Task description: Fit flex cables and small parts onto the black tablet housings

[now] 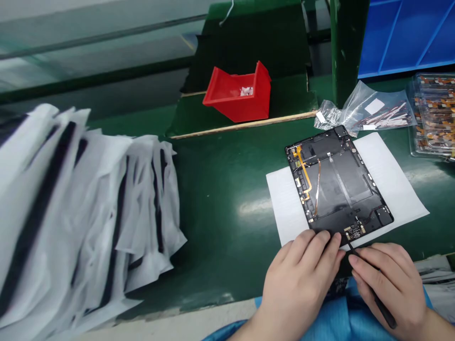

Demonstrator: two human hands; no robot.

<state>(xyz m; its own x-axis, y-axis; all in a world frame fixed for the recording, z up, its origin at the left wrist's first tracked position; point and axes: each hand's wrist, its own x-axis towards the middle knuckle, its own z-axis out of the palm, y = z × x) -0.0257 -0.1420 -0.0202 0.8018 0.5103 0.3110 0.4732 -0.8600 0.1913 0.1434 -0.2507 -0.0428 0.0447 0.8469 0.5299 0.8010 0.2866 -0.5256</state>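
Note:
An opened black tablet (337, 182) lies back-side up on a white sheet (391, 180), with orange flex cables along its left side. My left hand (302, 279) rests at the tablet's near edge, fingers curled and pressing down on it. My right hand (387, 284) is closed around a thin black tool (373, 284). The tool's tip touches the tablet's near edge, close to a small connector board (353, 231).
A row of white-wrapped dark panels (81, 213) leans at the left. A red bin (238, 94) stands at the back. Clear bags of small parts (369, 113) and a tray of flex parts (435, 113) lie at the right. A blue crate (408, 33) sits behind.

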